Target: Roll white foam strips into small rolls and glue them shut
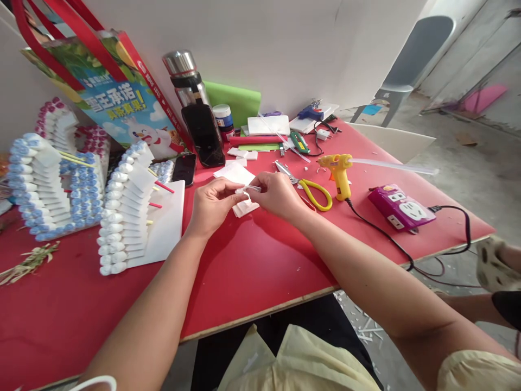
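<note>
Over the middle of the red table, my left hand (209,206) and my right hand (277,194) meet fingertip to fingertip. Both pinch a small white, partly see-through strip (247,190), whose exact kind I cannot make out. Just behind and below it lie white paper pieces (234,172). To the right of my right hand rest yellow-handled cutters (316,195) and a yellow glue gun (341,175) with a clear glue stick in its back. Left of my left hand stands a fan-shaped white piece (126,217) edged with white-tipped bundles.
Blue-and-white fan-shaped pieces (40,190) stand far left before a printed bag (134,103). A steel flask (185,76) and an upright phone (202,136) are behind my hands. A purple power socket (401,209) trails cords on the right. Another person's foot (494,260) shows there.
</note>
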A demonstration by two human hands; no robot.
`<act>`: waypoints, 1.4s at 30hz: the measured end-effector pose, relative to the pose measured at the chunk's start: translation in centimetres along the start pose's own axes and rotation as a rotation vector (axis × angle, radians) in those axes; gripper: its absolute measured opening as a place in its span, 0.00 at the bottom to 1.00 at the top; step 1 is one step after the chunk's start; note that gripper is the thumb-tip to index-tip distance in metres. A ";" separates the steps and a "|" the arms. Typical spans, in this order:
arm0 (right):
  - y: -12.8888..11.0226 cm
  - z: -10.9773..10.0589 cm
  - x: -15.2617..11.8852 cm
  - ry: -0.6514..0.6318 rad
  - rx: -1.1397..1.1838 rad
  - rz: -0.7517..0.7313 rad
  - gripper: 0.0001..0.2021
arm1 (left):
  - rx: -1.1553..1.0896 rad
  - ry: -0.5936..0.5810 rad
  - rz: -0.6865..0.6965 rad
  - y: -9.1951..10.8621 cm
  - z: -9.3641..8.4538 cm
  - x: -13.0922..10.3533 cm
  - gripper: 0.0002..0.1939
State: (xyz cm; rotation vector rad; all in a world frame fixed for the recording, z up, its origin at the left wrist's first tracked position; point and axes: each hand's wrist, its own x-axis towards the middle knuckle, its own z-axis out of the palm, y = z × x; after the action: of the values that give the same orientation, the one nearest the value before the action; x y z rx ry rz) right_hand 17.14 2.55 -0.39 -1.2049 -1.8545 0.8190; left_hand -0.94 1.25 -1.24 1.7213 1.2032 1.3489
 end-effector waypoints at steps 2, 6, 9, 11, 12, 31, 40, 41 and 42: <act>0.0 0.1 -0.1 0.036 -0.071 -0.108 0.06 | -0.051 0.016 -0.049 0.0 0.1 0.0 0.15; 0.2 0.1 -0.2 -0.031 -0.115 -0.284 0.06 | -0.114 0.021 -0.131 0.0 -0.1 -0.1 0.18; 0.6 -0.1 -0.2 -0.054 -0.133 -0.357 0.08 | -0.094 0.008 -0.152 -0.1 -0.3 -0.2 0.20; 0.8 -0.2 -0.1 -0.066 -0.151 -0.388 0.08 | -0.084 0.000 -0.151 -0.1 -0.3 -0.2 0.19; 0.8 -0.2 0.0 -0.072 -0.162 -0.396 0.08 | -0.084 -0.004 -0.147 -0.2 -0.4 -0.2 0.19; 0.1 -0.6 -0.4 -0.326 0.179 -0.135 0.10 | -0.128 -0.068 -0.161 0.1 0.1 -0.3 0.19; 0.5 -0.3 -0.1 -0.188 0.108 -0.075 0.11 | -0.044 -0.131 -0.142 0.1 0.1 -0.3 0.15; 0.5 -0.3 -0.1 -0.184 0.104 -0.078 0.11 | -0.028 -0.143 -0.140 0.1 0.0 -0.3 0.16; 0.5 -0.3 -0.1 -0.178 0.101 -0.082 0.12 | -0.013 -0.152 -0.137 0.0 -0.1 -0.3 0.16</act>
State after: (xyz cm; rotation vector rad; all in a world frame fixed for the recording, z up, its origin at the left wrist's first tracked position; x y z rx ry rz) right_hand 17.64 2.68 -0.66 -1.0141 -1.9661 0.9887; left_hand -1.02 0.94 -1.32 1.6675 1.2002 1.1225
